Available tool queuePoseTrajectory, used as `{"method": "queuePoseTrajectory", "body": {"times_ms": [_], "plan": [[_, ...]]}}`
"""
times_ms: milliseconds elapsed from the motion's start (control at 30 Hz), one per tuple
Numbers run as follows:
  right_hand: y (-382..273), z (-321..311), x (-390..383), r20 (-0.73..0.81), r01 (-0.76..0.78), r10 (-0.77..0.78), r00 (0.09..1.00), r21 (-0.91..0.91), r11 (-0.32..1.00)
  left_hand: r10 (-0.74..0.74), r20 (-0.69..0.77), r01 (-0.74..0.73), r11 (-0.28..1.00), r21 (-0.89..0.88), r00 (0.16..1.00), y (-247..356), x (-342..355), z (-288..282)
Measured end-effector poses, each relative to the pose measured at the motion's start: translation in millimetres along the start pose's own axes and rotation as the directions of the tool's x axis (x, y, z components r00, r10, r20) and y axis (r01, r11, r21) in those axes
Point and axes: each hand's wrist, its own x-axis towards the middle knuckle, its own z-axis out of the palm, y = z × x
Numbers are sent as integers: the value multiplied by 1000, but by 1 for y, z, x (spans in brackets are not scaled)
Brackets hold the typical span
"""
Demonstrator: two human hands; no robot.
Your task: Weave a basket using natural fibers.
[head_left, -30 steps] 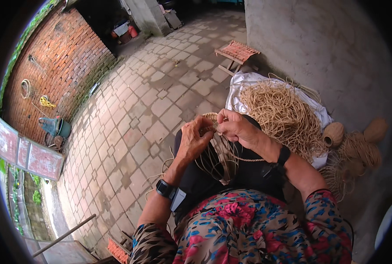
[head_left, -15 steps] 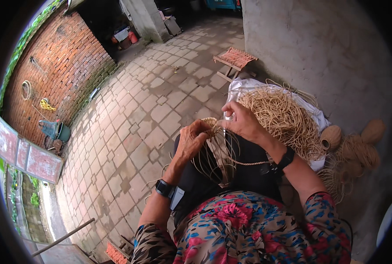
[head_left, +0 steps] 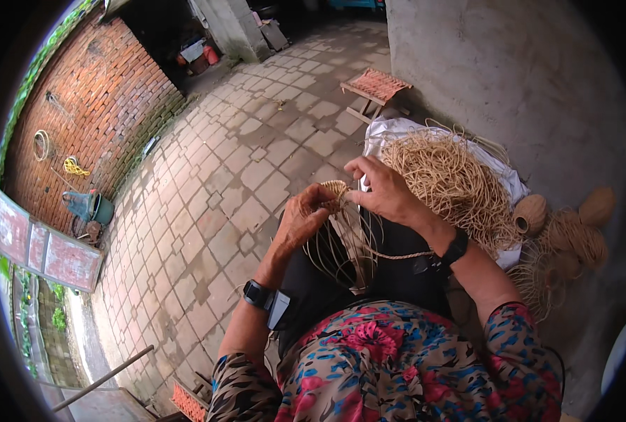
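A small piece of weaving with a pale, ribbed rim [head_left: 335,187] is held above my lap, thin loose strands [head_left: 318,247] hanging from it. My left hand [head_left: 304,214] is closed around its left side, thumb and fingers gripping near the rim. At the right edge, my right hand [head_left: 385,191] has its lower fingertips pinched by the weaving, apparently on a thin strand, while another finger is bent and raised. A twisted cord [head_left: 403,256] runs from below the weaving rightward across my dark trousers. The exact fingertip contact is partly hidden.
To the right, a heap of tan cord [head_left: 448,184] lies on a white sack [head_left: 381,131]. Balls of twine [head_left: 531,214] and coiled strands sit beside it near the grey wall [head_left: 510,84]. A low stool [head_left: 376,86] stands beyond, on the paved floor [head_left: 207,211].
Both hands and the weaving have shifted slightly. The raised finger of my right hand has moved a little left and up. Both grips look much the same.
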Motion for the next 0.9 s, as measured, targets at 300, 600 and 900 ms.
{"method": "queuePoseTrajectory", "body": {"times_ms": [300, 600, 900], "plan": [[26, 9, -6, 350, -184, 41, 936, 385, 904, 30, -58, -25, 995, 98, 998, 9, -6, 8], [18, 12, -12, 512, -583, 278, 812, 708, 399, 32, -53, -32, 999, 5, 998, -8, -3, 7], [10, 5, 1, 612, -675, 289, 736, 633, 378, 35, -2, -35, 996, -78, 999, -2, -4, -2]]}}
